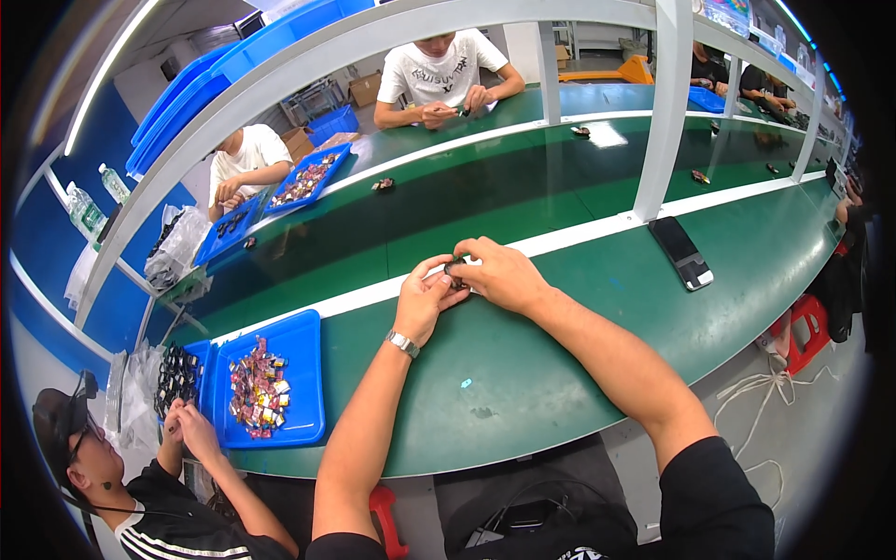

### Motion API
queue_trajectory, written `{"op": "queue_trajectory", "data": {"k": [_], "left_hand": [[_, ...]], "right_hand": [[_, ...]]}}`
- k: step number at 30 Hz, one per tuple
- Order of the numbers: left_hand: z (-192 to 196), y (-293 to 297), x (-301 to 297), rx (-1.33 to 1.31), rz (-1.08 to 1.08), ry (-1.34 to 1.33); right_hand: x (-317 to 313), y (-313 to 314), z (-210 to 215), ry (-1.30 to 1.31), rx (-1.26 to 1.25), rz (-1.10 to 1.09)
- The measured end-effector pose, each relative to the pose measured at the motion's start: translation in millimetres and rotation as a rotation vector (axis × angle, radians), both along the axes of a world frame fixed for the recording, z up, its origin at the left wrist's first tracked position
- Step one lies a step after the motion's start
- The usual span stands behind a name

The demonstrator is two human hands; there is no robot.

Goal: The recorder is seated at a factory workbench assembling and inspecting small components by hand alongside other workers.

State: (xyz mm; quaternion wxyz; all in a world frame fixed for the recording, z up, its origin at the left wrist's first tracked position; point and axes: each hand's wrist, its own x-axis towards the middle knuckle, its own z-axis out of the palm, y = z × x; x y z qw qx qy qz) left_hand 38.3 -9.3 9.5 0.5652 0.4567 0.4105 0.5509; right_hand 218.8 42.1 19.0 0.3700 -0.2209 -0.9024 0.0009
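Both my hands meet over the white edge strip between the green bench and the dark green conveyor belt. My left hand, with a metal watch on its wrist, is closed on a small black part. The fingers of my right hand pinch the same part from above and from the right. Much of the part is hidden by my fingertips, so its exact kind does not show. Left of my forearm on the green bench stands a blue tray with a heap of small red, white and yellow pieces.
A black phone lies right of my hands, beside a grey upright post. Small assemblies sit spread along the belt. At left a co-worker handles parts by another blue tray; others work across the belt. A red stool stands right.
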Motion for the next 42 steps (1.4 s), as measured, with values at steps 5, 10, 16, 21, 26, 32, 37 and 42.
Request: {"op": "queue_trajectory", "data": {"k": [5, 10, 16, 21, 26, 32, 37, 42], "left_hand": [[-3.2, 1.5, 1.6, -0.001, -0.013, -0.012], [-4.4, 1.6, -4.5, 0.016, -0.051, 0.016], [-3.1, 1.4, -4.0, 0.011, -0.097, -0.011], [-2.6, -0.3, -7.7, 0.017, -0.143, 0.000], [-5.3, 0.6, -6.7, 0.018, -0.147, 0.002], [-5.7, 0.7, -7.1, 0.010, -0.141, 0.022], [-5.1, 1.8, -7.4, 0.030, -0.150, -0.006], [-7.5, 2.8, -9.5, 0.018, -0.134, -0.014]], "right_hand": [[2.6, 4.3, -0.3, 0.029, -0.049, 0.065], [2.4, 3.3, -2.0, 0.040, -0.199, 0.105], [1.1, 1.2, -5.4, 0.096, -0.236, 0.086], [0.4, -3.9, 0.3, 0.071, -0.330, 0.058], [1.2, -1.7, -5.7, 0.076, -0.408, 0.095], [3.1, 2.0, -6.0, 0.124, -0.509, 0.192], [-0.2, -0.4, -9.0, 0.183, -0.493, 0.131], [-4.6, -1.1, -10.6, 0.207, -0.496, 0.072]]}}
